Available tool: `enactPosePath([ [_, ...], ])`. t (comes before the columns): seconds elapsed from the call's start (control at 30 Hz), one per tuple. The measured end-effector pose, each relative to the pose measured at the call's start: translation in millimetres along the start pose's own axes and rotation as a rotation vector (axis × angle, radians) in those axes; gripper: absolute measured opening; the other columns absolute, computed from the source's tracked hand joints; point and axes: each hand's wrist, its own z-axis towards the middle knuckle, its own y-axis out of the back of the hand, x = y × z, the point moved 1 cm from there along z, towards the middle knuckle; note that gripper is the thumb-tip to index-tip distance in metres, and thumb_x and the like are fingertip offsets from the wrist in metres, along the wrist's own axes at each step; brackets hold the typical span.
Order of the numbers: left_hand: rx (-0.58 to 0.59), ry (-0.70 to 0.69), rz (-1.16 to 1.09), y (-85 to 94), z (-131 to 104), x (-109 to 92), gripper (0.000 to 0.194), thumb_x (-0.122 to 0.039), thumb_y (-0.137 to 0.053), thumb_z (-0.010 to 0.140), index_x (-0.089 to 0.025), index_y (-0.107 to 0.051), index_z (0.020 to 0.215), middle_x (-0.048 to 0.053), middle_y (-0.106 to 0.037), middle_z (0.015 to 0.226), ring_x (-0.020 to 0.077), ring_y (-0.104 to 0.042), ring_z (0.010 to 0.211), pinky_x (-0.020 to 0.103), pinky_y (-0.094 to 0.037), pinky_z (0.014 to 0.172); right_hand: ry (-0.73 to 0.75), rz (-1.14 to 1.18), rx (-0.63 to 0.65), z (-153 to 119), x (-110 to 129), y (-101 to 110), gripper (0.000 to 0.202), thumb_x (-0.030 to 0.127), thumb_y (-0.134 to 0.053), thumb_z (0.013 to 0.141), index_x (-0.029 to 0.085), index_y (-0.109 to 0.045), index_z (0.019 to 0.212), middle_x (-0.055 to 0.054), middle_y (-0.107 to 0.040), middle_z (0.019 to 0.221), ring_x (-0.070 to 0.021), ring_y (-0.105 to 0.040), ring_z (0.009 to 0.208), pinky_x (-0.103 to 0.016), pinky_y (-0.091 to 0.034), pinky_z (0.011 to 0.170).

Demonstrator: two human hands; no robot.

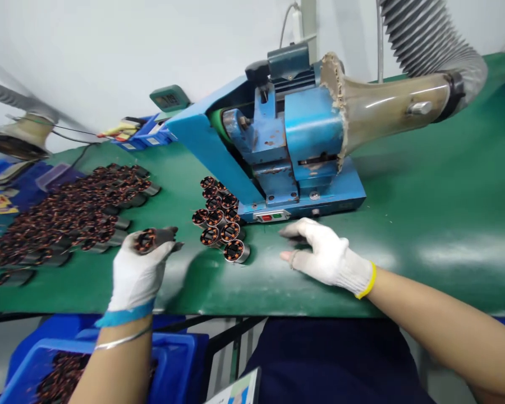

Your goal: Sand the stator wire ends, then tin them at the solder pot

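Head camera is showing a green worktop (429, 266) spreading beneath both my hands, with a blue machine (313, 120) standing on it just beyond my right hand and blocking the surface behind. A grey ribbed hose (431, 36) is curving down to a cloudy funnel (387, 112) that is joining the machine's right side. Off to my left, a broad pile of copper-wound cores (76, 210) is covering the worktop, while a blue bin (172, 359) holding more of them is sitting below the edge, partly hidden by my left forearm.

My right forearm is reaching in from the lower right, and my gloved right hand (326, 258) is hovering or resting low in front of the machine; I cannot tell which. Its grip is released, fingers pointing left, thumb parted from them, nothing between. My left forearm is rising from below, and my gloved left hand (135, 275) is closing around one wound core (146, 241), its ringed end facing up and toward me. Blur is hiding where the dark fingertips are meeting it.

Between my hands, a cluster of wound cores (215, 217) is standing close together against the machine's left base corner. A small switch panel (271, 216) is facing me from the base.
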Motion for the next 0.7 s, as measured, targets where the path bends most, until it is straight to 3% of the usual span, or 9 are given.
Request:
enactPosePath([
  [0.13,-0.009,0.003,-0.067,-21.9,-20.9,-65.2,0.074,-0.053,-0.097,0.043,-0.023,-0.071,0.105,0.007,-0.082,0.101,0.0276,-0.078,0.088,0.046,-0.069,0.086,0.067,0.056,0.114,-4.5,8.6,-8.1,0.046,0.035,-0.093,0.085,0.015,-0.080,0.125,-0.014,-0.078,0.122,-0.0276,-0.080,0.107,-0.046,-0.067,0.097],
  [0.23,0.147,-0.052,-0.052,-56.9,-34.1,-123.8,0.059,-0.055,-0.091,0.048,-0.024,-0.076,0.096,0.004,-0.082,0.094,0.0282,-0.077,0.085,0.046,-0.068,0.086,0.130,0.088,0.074,-1.7,10.9,-8.4,0.049,0.036,-0.099,0.078,0.014,-0.079,0.117,-0.012,-0.078,0.117,-0.0255,-0.077,0.101,-0.041,-0.065,0.093],
  [0.33,0.253,-0.096,-0.038,-88.4,-43.9,-159.3,0.055,-0.058,-0.086,0.049,-0.026,-0.076,0.093,0.004,-0.081,0.090,0.0289,-0.077,0.082,0.047,-0.067,0.082,0.221,0.106,-0.038,7.3,8.8,5.0,0.032,0.028,-0.098,0.081,0.015,-0.075,0.099,-0.007,-0.077,0.104,-0.0220,-0.074,0.098,-0.035,-0.060,0.094],
  [0.4,0.298,-0.075,-0.050,-102.6,-46.2,-167.2,0.057,-0.059,-0.085,0.049,-0.026,-0.075,0.096,0.004,-0.081,0.089,0.0293,-0.077,0.079,0.045,-0.065,0.076,0.247,0.107,-0.025,12.3,8.0,18.9,0.016,0.020,-0.087,0.092,0.017,-0.071,0.089,-0.003,-0.076,0.093,-0.0188,-0.072,0.093,-0.031,-0.057,0.090],
  [0.5,0.343,-0.026,-0.051,-112.9,-45.7,-169.1,0.062,-0.057,-0.088,0.046,-0.027,-0.072,0.099,0.003,-0.079,0.086,0.0291,-0.076,0.076,0.044,-0.064,0.069,0.202,0.047,0.037,14.2,9.0,35.0,0.013,0.019,-0.078,0.099,0.018,-0.071,0.088,-0.001,-0.075,0.087,-0.0181,-0.071,0.088,-0.030,-0.054,0.084],
  [0.6,0.405,0.056,-0.202,-115.0,-45.3,-172.1,0.071,-0.050,-0.089,0.043,-0.027,-0.069,0.107,0.005,-0.081,0.097,0.0303,-0.079,0.086,0.046,-0.068,0.078,0.180,-0.101,0.022,13.5,9.3,40.2,0.015,0.026,-0.087,0.095,0.017,-0.077,0.101,-0.005,-0.078,0.099,-0.0222,-0.072,0.097,-0.032,-0.055,0.087],
  [0.7,0.513,0.158,-0.351,-115.0,-45.4,-175.2,0.074,-0.043,-0.089,0.041,-0.027,-0.066,0.110,0.006,-0.081,0.104,0.0312,-0.081,0.095,0.049,-0.071,0.088,0.264,-0.134,0.023,14.8,8.7,45.2,0.005,0.015,-0.078,0.100,0.016,-0.080,0.104,-0.006,-0.078,0.104,-0.0201,-0.073,0.098,-0.031,-0.057,0.092],
])
